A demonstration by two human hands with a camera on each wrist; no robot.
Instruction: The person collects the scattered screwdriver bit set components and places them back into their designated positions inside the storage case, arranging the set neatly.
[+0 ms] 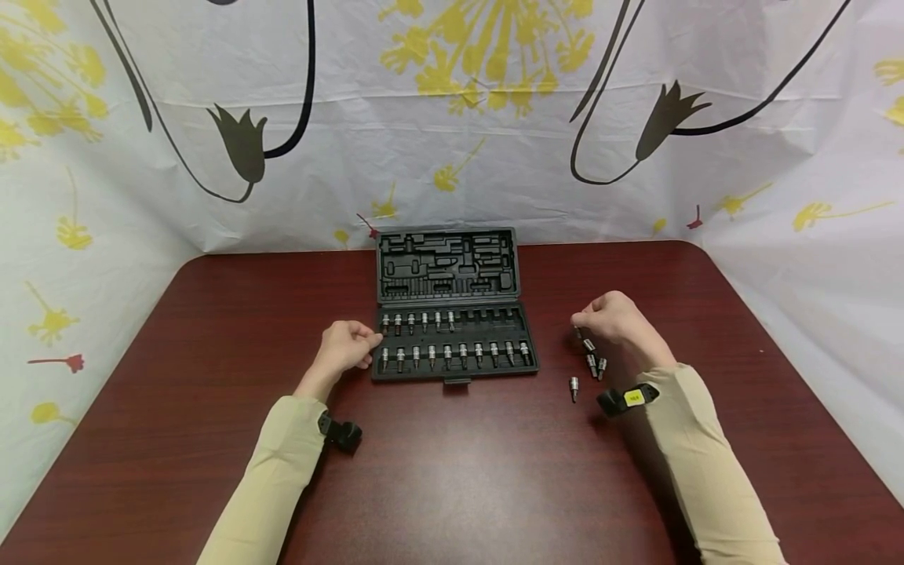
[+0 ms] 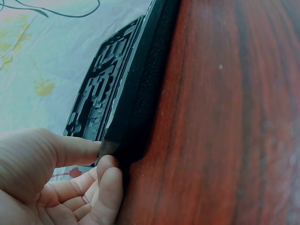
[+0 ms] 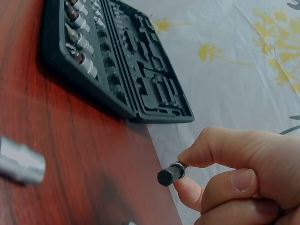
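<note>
4 loose socket bits (image 1: 592, 363) lie on the reddish-brown table (image 1: 452, 455), to the R of the open blk case (image 1: 487, 333). 3 are bunched nr the R hand (image 1: 620, 315); the 4th sits apart from them, closer to the wearer. R hand pinches 1 more bit, the held bit (image 3: 171, 175), btwn thumb & index, other fingers curled; R wrist view shows its dark hex tip & shiny collar. Can't tell if held bit touches table.

L hand (image 1: 344, 346) grips the case's L edge: thumb on top of the rim, index agst the outer wall, per L wrist view. Case tray holds 2 rows of bits: 10 in the near row (image 1: 447, 357), 6 in the far row (image 1: 411, 322) twd its L end. Lid (image 1: 448, 265) w/ moulded recesses is swung open at the back.

Both forearms in beige sleeves (image 1: 282, 439), w/ a blk wrist cam (image 1: 340, 434) on each. White cloth (image 1: 452, 212) w/ yellow & grey flower print hangs behind table.
</note>
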